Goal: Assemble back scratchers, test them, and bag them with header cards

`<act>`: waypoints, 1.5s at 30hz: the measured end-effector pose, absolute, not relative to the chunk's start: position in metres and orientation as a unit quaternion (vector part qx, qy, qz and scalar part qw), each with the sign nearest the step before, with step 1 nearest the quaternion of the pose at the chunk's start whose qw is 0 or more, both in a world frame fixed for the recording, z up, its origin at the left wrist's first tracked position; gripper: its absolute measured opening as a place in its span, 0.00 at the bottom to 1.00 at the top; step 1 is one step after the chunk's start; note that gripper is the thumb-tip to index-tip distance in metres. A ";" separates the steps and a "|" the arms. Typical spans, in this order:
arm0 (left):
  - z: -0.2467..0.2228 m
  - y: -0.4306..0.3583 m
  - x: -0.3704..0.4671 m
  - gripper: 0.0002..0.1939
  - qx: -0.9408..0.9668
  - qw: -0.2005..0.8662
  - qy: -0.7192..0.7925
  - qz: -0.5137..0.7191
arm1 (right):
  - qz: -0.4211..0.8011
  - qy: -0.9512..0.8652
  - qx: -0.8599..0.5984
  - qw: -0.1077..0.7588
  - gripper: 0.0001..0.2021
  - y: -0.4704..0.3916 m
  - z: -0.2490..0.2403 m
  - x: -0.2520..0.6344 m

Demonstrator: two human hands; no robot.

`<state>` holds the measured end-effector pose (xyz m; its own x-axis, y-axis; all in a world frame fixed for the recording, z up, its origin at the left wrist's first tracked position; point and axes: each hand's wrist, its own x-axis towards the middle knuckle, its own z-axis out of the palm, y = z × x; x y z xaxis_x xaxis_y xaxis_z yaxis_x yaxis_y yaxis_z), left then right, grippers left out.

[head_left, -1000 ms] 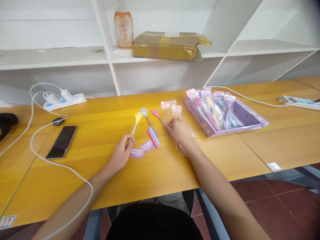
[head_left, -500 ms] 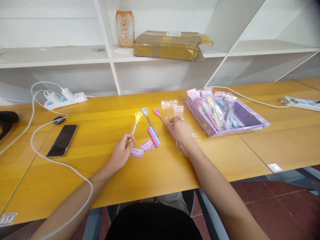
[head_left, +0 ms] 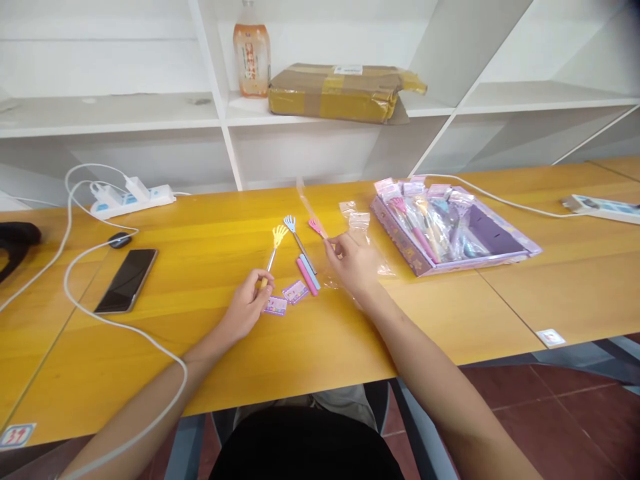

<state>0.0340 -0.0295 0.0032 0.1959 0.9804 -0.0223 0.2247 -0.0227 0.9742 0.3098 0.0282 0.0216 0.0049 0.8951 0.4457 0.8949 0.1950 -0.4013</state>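
Near the front edge of the wooden table (head_left: 310, 353), a sticker (head_left: 17, 436) reads "39"; the print on the two purple cards (head_left: 295, 291) is too small for reading. The left hand (head_left: 249, 300) is curled around the handle of the yellow scratcher (head_left: 279, 235), just beside the cards. The right hand (head_left: 354, 263) pinches a thin, clear plastic bag (head_left: 303, 195); whether also the pink scratcher (head_left: 316, 226), I cannot tell. Bare wood lies between cards and front edge.

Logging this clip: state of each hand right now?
Left hand: closed, holding the yellow back scratcher by its handle.
Right hand: closed, pinching a clear plastic bag; grip on the pink back scratcher cannot be told.
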 end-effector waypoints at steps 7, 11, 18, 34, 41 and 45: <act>0.008 -0.038 0.042 0.19 0.635 0.535 0.425 0.360 | 0.063 -0.848 -0.365 0.379 0.13 0.003 0.008 0.270; 0.006 -0.040 0.044 0.19 0.658 0.508 0.395 0.390 | 0.075 -0.885 -0.267 0.373 0.09 -0.002 0.008 0.263; 0.002 -0.041 0.040 0.22 0.605 0.561 0.427 0.369 | 0.145 -0.843 -0.298 0.424 0.09 -0.003 0.013 0.263; 0.019 -0.039 0.043 0.13 0.690 0.462 0.403 0.384 | 0.481 -0.663 -0.364 0.443 0.19 0.011 0.011 0.254; 0.011 -0.031 0.030 0.12 0.586 0.440 0.439 0.520 | 0.475 -0.541 -0.443 0.535 0.15 0.019 0.018 0.268; 0.005 -0.023 0.023 0.15 0.506 0.439 0.445 0.594 | 0.505 -0.552 -0.435 0.502 0.14 0.017 0.021 0.277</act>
<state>0.0229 -0.0226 0.0050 -0.1013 0.9723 0.2107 -0.0715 -0.2183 0.9733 0.2768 0.0175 0.0209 -0.1179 0.9865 0.1138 -0.0260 0.1115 -0.9934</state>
